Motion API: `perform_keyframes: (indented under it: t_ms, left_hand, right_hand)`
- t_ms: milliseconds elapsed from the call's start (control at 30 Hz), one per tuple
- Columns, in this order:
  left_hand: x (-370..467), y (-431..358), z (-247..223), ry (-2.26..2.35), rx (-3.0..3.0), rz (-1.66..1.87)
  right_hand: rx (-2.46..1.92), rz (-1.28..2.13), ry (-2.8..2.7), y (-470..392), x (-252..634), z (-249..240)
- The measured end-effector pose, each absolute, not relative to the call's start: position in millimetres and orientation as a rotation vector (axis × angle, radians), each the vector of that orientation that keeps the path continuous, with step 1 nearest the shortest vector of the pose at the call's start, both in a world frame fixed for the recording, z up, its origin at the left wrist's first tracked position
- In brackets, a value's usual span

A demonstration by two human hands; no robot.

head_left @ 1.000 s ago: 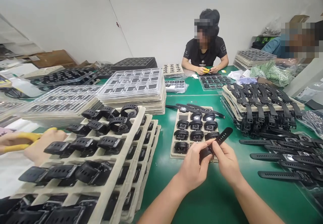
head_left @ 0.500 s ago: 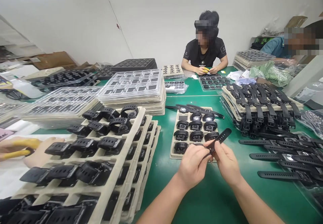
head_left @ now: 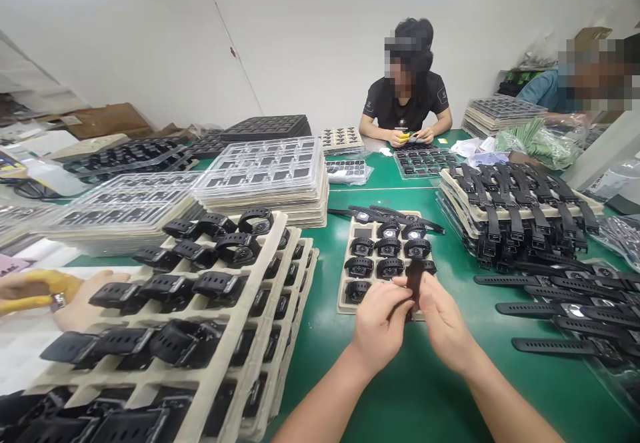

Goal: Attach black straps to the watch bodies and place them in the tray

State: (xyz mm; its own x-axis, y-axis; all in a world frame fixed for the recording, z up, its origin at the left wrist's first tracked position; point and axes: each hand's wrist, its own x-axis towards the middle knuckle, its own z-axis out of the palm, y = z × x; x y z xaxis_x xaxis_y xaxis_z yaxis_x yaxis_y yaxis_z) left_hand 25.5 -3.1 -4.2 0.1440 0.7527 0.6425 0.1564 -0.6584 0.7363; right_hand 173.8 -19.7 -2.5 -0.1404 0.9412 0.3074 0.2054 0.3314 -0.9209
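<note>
Between my two hands is a black smartwatch with its strap (head_left: 415,280) pointing up, blurred by motion. My left hand (head_left: 381,326) is closed on it from the left, and my right hand (head_left: 445,320) grips it from the right. The watch body is mostly hidden by my fingers. Just beyond my hands lies a beige tray (head_left: 341,296) with several watches sitting in its pockets, their straps curled closed. Across the tray's far end lie a few watches with straps laid out flat (head_left: 385,215).
Stacked beige trays of strapped watches (head_left: 200,336) rise at left. Behind stand piles of clear-lidded trays (head_left: 265,170). Loose watches (head_left: 550,310) and a loaded tray stack (head_left: 515,210) lie right. A co-worker (head_left: 407,103) sits opposite; another person's yellow-covered fingers (head_left: 40,290) show at left.
The strap in my hands has swung from slanting up right to nearly upright. Both hands stay closed on the watch in about the same spot.
</note>
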Motion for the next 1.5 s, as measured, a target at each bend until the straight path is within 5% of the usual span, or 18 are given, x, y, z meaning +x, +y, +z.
perform_keyframes:
  t_ms: [167, 400, 900, 1133, 1500]
  left_hand:
    - [28.6, -0.2, -6.5, 0.736, 0.895, 1.216]
    - [29.0, 2.6, -7.0, 0.529, 0.634, 1.102]
    - [24.8, 1.5, 0.1, 0.502, 0.784, 1.120]
    - [21.2, -0.8, -4.8, 0.803, 1.534, 1.314]
    - [22.6, -7.4, -5.7, 0.915, 1.897, 1.477]
  right_hand:
    - [-1.117, 0.804, -1.751, -23.4, 166.9, 2.9]
    - [-1.094, 0.647, -1.758, -26.9, 161.5, 7.3]
    - [-1.106, 0.677, -1.735, -29.3, 161.9, 8.3]
    - [-1.212, 0.544, -1.567, -24.1, 164.8, 8.7]
    - [-1.054, 1.259, -0.760, -14.5, 166.8, 5.1]
